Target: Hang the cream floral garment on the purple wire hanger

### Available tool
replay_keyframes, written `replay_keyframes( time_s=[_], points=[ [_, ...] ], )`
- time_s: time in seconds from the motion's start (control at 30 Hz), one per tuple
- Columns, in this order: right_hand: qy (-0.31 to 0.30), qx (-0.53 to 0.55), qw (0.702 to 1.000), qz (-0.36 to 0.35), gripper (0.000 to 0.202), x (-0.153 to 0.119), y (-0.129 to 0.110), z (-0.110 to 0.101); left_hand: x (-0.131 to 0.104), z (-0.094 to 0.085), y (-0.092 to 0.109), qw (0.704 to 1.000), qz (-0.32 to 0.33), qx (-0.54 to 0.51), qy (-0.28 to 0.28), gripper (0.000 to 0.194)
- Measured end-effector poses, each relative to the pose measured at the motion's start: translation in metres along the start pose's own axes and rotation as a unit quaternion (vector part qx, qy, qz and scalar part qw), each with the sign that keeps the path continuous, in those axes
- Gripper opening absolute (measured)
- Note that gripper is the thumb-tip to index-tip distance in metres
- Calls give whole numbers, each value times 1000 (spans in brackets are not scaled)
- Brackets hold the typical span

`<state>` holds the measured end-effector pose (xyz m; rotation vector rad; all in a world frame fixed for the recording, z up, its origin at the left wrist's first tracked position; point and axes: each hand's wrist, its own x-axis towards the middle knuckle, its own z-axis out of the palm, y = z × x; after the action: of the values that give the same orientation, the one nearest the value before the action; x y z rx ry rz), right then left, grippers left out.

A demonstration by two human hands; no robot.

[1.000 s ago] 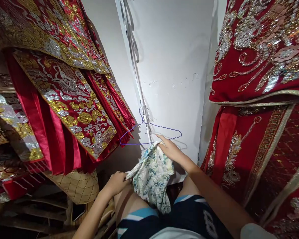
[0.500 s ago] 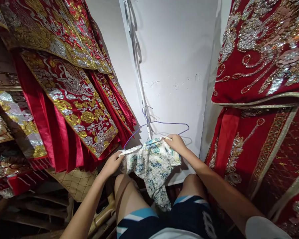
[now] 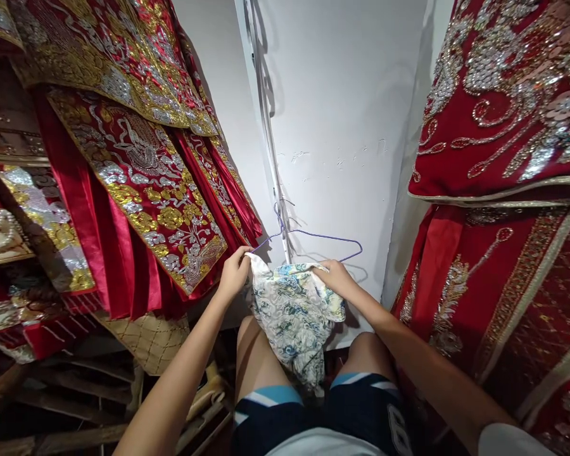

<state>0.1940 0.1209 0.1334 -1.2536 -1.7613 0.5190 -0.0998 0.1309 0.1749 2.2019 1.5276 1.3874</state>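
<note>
A white garment with a blue, green and grey floral print (image 3: 292,316) hangs between my two hands, its lower part falling between my knees. My left hand (image 3: 235,273) is closed on the garment's upper left edge, beside the left arm of a purple hanger (image 3: 325,237). The upper right edge is pinched in my right hand (image 3: 335,277), just below the hanger's right arm. The hanger's hook is up by a thin white pole (image 3: 268,126). Cloth hides part of the hanger's left side and bottom.
Red gowns with gold and silver embroidery (image 3: 171,209) hang close on the left. Another beaded red gown (image 3: 498,158) hangs on the right. A white wall (image 3: 337,107) stands ahead. Bamboo-like furniture (image 3: 66,405) is low on the left.
My left hand has moved up and inward, lifting the garment's left edge over the hanger's left end. My right hand has stayed nearly in place.
</note>
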Motion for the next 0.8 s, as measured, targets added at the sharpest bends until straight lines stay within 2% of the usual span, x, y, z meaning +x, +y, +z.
replay_keyframes(
  time_s=[0.07, 0.2, 0.27, 0.3, 0.4, 0.47, 0.53, 0.63, 0.73, 0.8],
  points=[
    [36, -14, 999, -14, 23, -3, 2, -8, 0, -6, 2, 998, 28, 44, 21, 32],
    [136, -71, 988, 3, 76, 2, 11, -34, -6, -21, 5, 993, 59, 101, 18, 31],
    [138, -100, 985, 28, 81, 12, 15, -45, -8, -25, 10, 991, 68, 113, 11, 29],
    [123, -107, 986, 41, 74, 18, 17, -49, -8, -25, 13, 990, 70, 123, 11, 28],
    [50, -84, 993, 66, 32, 33, 18, -59, -6, -25, 21, 984, 52, 168, 37, 25],
    [-16, -37, 997, 69, 19, 37, 15, -68, -2, -25, 23, 981, 29, 182, 69, 23],
    [-99, 8, 992, 72, 27, 36, 7, -81, 4, -28, 21, 982, 5, 159, 106, 20],
    [-221, 55, 969, 90, 42, 33, -9, -106, 15, -38, 19, 981, -35, 123, 146, 32],
    [-301, 102, 940, 122, 46, 38, -25, -120, 22, -46, 20, 984, -33, 112, 133, 28],
    [-313, 171, 922, 149, 42, 41, -31, -114, 23, -47, 21, 990, -17, 92, 108, 29]
  ],
)
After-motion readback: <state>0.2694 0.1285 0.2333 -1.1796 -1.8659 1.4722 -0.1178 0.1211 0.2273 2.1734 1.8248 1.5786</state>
